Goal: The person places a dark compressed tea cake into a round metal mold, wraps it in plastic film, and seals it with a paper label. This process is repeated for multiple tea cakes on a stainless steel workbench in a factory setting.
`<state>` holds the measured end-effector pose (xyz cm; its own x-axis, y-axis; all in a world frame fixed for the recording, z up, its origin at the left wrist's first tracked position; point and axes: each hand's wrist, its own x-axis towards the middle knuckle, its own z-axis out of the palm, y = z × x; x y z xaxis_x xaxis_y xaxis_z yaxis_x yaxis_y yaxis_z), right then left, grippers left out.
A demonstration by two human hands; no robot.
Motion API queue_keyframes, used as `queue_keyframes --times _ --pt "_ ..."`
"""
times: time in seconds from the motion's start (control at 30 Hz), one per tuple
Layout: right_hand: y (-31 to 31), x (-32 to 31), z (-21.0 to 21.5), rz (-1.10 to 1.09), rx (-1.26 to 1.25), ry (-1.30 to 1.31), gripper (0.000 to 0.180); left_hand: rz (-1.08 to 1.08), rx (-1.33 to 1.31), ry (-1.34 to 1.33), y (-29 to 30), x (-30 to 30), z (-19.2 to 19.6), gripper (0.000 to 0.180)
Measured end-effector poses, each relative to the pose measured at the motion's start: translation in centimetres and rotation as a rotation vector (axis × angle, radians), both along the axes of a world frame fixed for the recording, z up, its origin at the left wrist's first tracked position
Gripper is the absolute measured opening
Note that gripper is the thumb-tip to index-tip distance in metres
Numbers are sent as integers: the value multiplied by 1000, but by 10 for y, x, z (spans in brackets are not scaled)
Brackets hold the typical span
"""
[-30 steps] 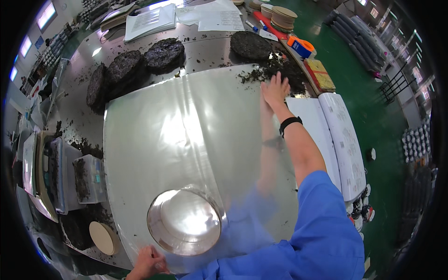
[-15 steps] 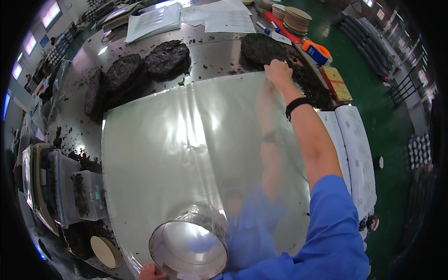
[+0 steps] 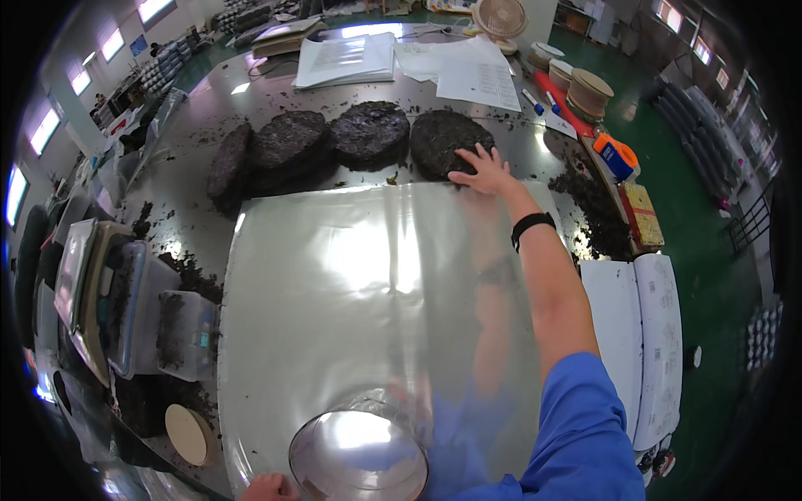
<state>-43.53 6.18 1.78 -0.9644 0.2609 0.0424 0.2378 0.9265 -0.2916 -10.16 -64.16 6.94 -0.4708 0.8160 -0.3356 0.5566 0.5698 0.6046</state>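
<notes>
A large, shiny plastic sheet (image 3: pixel 309 351) lies over the metal table, with a lengthwise crease down it. My right hand (image 3: pixel 481 169) reaches to its far edge, fingers spread on the near right side of a dark, round pressed cake (image 3: pixel 443 138). Left of that stand more such cakes, among them one in the middle (image 3: pixel 370 134) and one leaning on edge (image 3: pixel 230 167). On the near part of the sheet sits a round metal hoop (image 3: pixel 359 455). Beside its left side is my left hand (image 3: pixel 270 488), cut by the lower edge, its grip unclear.
Clear plastic boxes (image 3: pixel 188 334) and a round wooden disc (image 3: pixel 189 435) are on the left. Papers (image 3: pixel 347 60) lie at the back. An orange tape dispenser (image 3: pixel 616 157), a yellow-and-red block (image 3: pixel 641 215) and a paper roll (image 3: pixel 658 351) line the right. Dark crumbs (image 3: pixel 589 204) are scattered about.
My right hand has gone from closed at the sheet's far edge to spread on the cake. That cake now stands closer to the others on its left. The view has shifted.
</notes>
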Motion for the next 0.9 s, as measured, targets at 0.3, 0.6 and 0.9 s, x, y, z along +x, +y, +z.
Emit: queue_keyframes --times 0.3,0.6,0.9 --pt "-193 225 107 515 -665 -350 69 279 199 -321 -30 9 -47 16" --pt "-315 440 39 396 -453 225 53 -251 70 19 16 -22 2 17" --pt "-377 496 86 638 -382 228 38 314 458 -327 93 -119 63 21"
